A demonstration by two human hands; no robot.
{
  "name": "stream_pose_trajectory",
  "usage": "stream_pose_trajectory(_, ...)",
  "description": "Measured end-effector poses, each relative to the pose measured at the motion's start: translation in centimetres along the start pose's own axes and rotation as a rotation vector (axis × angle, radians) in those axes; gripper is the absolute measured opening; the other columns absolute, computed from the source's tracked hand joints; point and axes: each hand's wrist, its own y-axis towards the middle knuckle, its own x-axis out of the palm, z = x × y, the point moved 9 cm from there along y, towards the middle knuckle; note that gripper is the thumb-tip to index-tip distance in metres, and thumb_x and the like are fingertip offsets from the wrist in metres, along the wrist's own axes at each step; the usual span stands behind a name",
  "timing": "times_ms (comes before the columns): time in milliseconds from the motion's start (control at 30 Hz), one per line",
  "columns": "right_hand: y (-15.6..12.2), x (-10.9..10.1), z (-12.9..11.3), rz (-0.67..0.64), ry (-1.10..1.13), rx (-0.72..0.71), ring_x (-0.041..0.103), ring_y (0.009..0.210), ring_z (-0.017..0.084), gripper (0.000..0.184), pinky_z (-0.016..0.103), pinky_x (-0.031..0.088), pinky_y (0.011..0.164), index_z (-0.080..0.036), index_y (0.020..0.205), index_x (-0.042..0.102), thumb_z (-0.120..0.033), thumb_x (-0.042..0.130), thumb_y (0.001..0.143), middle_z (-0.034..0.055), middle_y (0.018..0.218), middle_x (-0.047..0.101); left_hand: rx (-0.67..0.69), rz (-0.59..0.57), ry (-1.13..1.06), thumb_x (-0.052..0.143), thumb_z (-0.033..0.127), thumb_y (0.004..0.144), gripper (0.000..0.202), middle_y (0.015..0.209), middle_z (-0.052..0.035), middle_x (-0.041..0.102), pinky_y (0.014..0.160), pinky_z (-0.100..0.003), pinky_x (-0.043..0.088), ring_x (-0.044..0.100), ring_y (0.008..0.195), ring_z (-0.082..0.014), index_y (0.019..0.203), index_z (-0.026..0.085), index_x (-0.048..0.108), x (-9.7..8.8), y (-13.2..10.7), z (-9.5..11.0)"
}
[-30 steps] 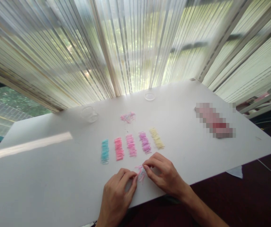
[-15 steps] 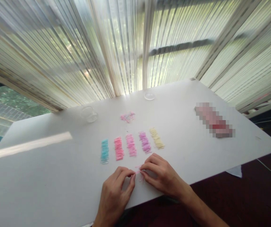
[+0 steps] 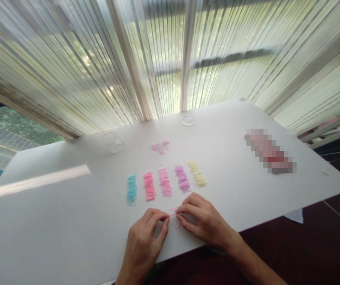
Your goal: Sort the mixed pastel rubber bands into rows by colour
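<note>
My left hand (image 3: 146, 241) and my right hand (image 3: 201, 219) meet fingertip to fingertip near the front edge of the white table (image 3: 54, 221). Both pinch a small tangle of pink paper clips (image 3: 176, 217) that lies between them. Just beyond my hands lie sorted rows of paper clips: a teal row (image 3: 131, 189), a salmon-pink row (image 3: 149, 186), a pink row (image 3: 165, 181), a purple row (image 3: 182, 178) and a yellow row (image 3: 197, 173). Further back sits a small mixed heap of clips (image 3: 161, 147).
A clear round container (image 3: 112, 143) stands at the back left and a clear lid (image 3: 188, 120) near the curtain. A blurred pink object (image 3: 269, 151) lies at the right. Striped sheer curtains hang behind the table. Dark floor lies beyond the right edge.
My hands have drawn closer together over the pink clips, so less of the tangle shows. The sorted rows have not moved.
</note>
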Motion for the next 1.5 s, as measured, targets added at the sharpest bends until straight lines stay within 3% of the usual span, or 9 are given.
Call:
stream_pose_trajectory(233,-0.11,-0.15,0.06,0.022,0.022,0.006,0.062,0.083,0.020,0.010,0.032,0.054,0.073,-0.021,0.100,0.071,-0.018,0.062,0.098,0.0053,0.087,0.067,-0.002,0.013,0.004,0.057,0.024,0.099,0.011,0.091,-0.0041,0.072,0.065,-0.022,0.058,0.072,0.078,-0.0158,0.102,0.023,0.068,-0.14,0.03,-0.03)
stream_pose_trajectory(900,-0.09,-0.13,0.03,0.019,0.022,-0.001,0.062,0.082,0.020,0.010,0.032,0.054,0.072,-0.021,0.100,0.070,-0.017,0.062,0.097,0.0051,0.087,0.066,-0.011,0.032,-0.008,0.059,0.021,0.099,0.010,0.091,-0.0030,0.072,0.070,-0.023,0.058,0.071,0.081,-0.0157,0.098,0.023,0.068,-0.28,-0.43,-0.12)
stream_pose_trajectory(1500,-0.08,-0.16,0.12,0.012,0.065,0.004,0.061,0.081,0.019,0.010,0.030,0.052,0.072,-0.019,0.096,0.069,-0.013,0.063,0.093,0.0052,0.086,0.066,-0.012,0.083,-0.058,0.062,0.018,0.097,0.008,0.090,-0.0007,0.070,0.064,-0.020,0.054,0.068,0.076,-0.0129,0.099,0.023,0.068,-0.76,-0.48,-0.06)
